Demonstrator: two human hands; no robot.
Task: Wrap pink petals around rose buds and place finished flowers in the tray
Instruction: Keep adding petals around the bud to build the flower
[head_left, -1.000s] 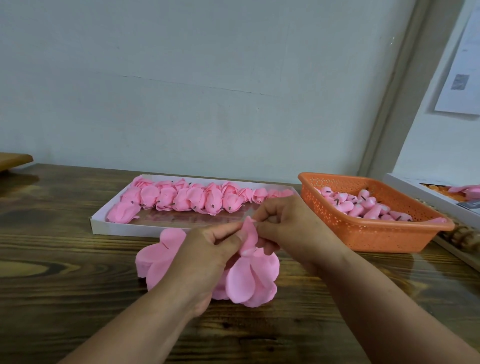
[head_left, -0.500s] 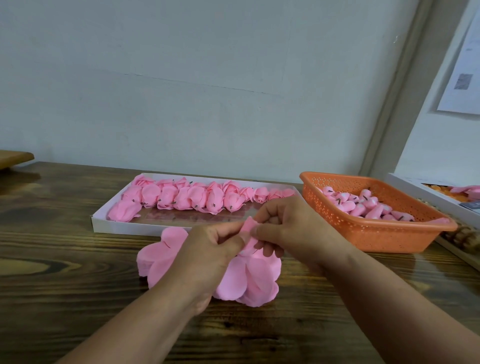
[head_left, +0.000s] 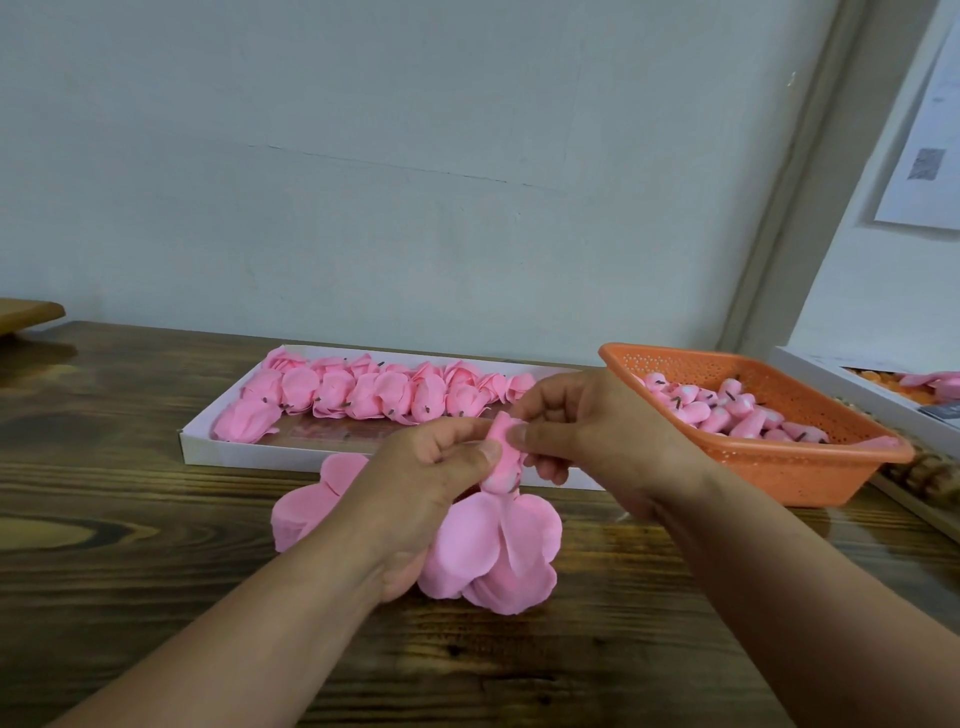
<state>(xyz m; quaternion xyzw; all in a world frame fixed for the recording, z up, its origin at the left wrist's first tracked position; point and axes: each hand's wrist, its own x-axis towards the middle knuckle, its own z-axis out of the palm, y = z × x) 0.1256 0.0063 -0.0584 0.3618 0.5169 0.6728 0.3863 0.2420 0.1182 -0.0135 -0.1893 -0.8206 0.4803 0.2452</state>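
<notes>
L hand (head_left: 431, 467) + R hand (head_left: 582, 431) grip pinching bud (head_left: 503, 460); petals (head_left: 498, 551) hang below.

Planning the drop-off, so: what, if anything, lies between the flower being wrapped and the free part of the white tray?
Nothing visible does. Both hands, left and right, pinch the bud just in front of the tray's near wall. The bare strip behind that wall is open; the finished flowers sit along the far side.
</notes>
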